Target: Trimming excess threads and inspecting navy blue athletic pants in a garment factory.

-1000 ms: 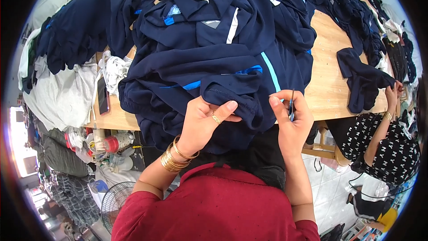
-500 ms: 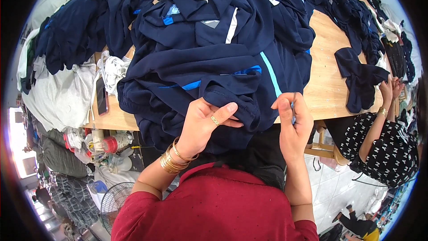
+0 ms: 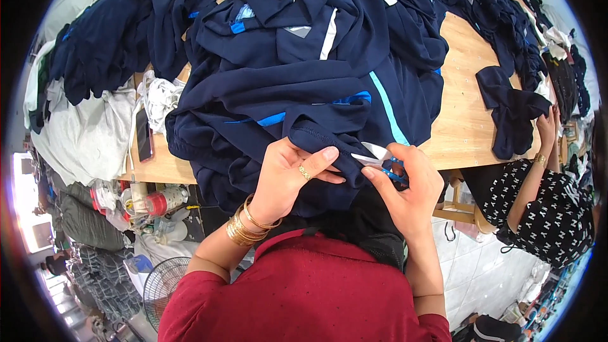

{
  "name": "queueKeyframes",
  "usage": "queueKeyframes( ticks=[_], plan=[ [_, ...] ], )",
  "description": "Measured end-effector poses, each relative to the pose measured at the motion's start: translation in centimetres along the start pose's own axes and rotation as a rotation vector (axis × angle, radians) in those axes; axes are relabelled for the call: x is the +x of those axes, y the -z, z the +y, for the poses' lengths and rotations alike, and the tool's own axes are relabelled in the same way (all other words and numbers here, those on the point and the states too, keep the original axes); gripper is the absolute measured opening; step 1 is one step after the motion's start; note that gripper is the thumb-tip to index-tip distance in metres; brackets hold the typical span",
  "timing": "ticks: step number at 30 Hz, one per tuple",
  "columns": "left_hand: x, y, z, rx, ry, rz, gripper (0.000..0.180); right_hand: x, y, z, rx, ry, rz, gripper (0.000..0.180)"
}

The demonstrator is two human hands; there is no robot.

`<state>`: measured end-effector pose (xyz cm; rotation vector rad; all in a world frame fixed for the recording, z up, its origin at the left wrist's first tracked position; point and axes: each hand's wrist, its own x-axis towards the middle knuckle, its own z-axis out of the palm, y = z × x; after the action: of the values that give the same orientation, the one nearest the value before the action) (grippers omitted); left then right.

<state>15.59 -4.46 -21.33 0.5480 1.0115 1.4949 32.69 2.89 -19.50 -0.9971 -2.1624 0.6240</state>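
A large heap of navy garments [image 3: 266,95] with blue and white stripes lies in front of me on the table. My left hand [image 3: 296,168] pinches the hemmed edge of a navy garment [image 3: 316,128], thumb on top and fingers beneath the cloth. In my right hand [image 3: 408,183] is a pair of small scissors [image 3: 373,155] with blue handles. Their silver blades are spread and point left at the garment's edge, close to my left fingers. Whether the blades touch the cloth I cannot tell.
More navy garments lie on the wooden table [image 3: 465,101] at left and right. A phone [image 3: 145,136] rests by white cloth [image 3: 88,130] on the left. At right, another person's hand [image 3: 548,130] touches a navy piece [image 3: 506,111]. A fan [image 3: 164,288] stands below left.
My right hand has turned and come left toward the garment edge; the scissors, mostly hidden in it before, now show with blades apart. My left hand keeps its hold.
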Motion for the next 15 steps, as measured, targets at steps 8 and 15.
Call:
queueKeyframes(
  ticks=[8, 15],
  plan=[
    [-0.01, -0.19, 0.03, 0.001, 0.010, -0.006, 0.017, -0.06, 0.21, -0.02, -0.018, -0.018, -0.008, 0.031],
    [-0.13, -0.25, -0.02, 0.009, -0.002, -0.011, 0.017, -0.13, 0.16, -0.31, 0.085, -0.098, -0.036, 0.031]
  ],
)
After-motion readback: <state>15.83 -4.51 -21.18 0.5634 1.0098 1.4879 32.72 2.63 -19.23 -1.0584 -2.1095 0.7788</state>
